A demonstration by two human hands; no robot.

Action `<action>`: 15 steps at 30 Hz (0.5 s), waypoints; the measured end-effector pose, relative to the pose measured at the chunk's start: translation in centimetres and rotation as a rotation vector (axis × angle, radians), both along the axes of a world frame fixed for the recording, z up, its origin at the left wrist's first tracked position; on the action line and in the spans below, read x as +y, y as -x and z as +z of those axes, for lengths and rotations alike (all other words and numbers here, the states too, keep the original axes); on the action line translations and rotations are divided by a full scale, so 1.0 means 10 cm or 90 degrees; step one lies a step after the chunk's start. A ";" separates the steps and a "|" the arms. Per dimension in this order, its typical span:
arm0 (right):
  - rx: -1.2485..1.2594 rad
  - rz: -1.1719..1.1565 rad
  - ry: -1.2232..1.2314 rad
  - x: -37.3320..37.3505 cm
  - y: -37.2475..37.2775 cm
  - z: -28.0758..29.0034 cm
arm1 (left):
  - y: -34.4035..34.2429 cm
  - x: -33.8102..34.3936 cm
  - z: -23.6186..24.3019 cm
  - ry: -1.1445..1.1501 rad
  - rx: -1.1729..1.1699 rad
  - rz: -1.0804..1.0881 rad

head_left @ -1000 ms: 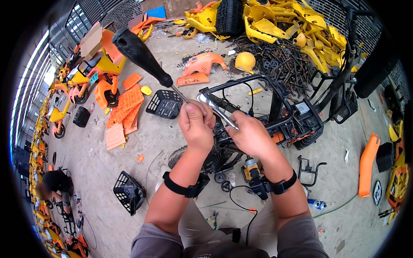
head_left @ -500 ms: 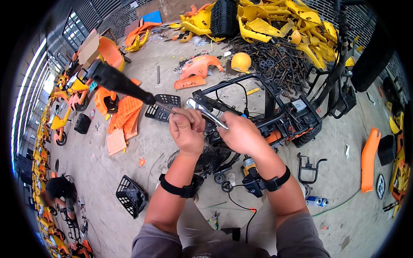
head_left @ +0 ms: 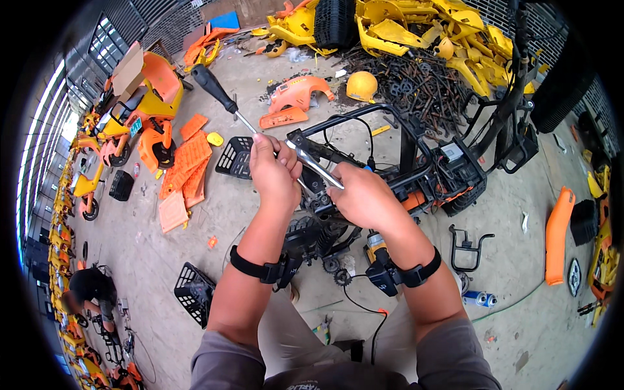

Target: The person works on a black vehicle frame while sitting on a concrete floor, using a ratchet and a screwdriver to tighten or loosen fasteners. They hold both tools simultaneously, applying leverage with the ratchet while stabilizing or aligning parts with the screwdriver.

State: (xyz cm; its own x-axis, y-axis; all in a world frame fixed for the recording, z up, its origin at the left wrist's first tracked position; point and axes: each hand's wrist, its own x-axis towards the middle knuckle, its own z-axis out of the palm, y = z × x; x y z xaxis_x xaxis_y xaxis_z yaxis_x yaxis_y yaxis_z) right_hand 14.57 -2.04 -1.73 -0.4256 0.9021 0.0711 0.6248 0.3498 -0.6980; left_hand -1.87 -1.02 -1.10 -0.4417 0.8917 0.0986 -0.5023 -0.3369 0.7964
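My left hand (head_left: 273, 170) grips the shaft of a screwdriver, whose black handle (head_left: 214, 88) sticks up toward the upper left. Just right of it, my right hand (head_left: 364, 198) is closed on a chrome wrench-like tool (head_left: 311, 161), slanting up-left to the top of a black stripped scooter frame (head_left: 406, 123). Both hands are close together over that frame; how the tools meet the parts beneath is partly hidden. Below my right hand, a yellow-and-black power tool (head_left: 376, 246) is partly covered by my arm. A black plastic basket (head_left: 233, 159) lies behind my left hand.
Yellow panels (head_left: 403, 32) and dark metal parts (head_left: 416, 91) are piled behind. Orange panels (head_left: 185, 172) and scooters (head_left: 149, 97) stand or lie leftward; a co-worker (head_left: 91, 292) crouches at lower left. A black bracket (head_left: 465, 250), spray cans (head_left: 480, 299) and an orange panel (head_left: 558, 237) lie right.
The screwdriver handle dipped to the left half a second ago and is now raised again. My left hand has moved up and leftward; my right hand shifted slightly left, still holding the chrome tool.
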 end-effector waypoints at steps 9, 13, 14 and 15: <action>-0.008 0.000 0.012 0.00 0.00 0.01 | -0.11 -0.01 0.04 0.031 0.011 0.065; 0.015 0.004 -0.009 0.01 0.00 -0.01 | -0.13 -0.06 0.06 0.028 -0.010 0.124; 0.020 0.006 -0.012 0.01 -0.01 0.00 | -0.13 -0.08 0.06 0.024 -0.012 0.122; 0.018 0.004 -0.016 0.01 -0.01 0.02 | -0.11 -0.11 0.04 -0.009 -0.020 0.106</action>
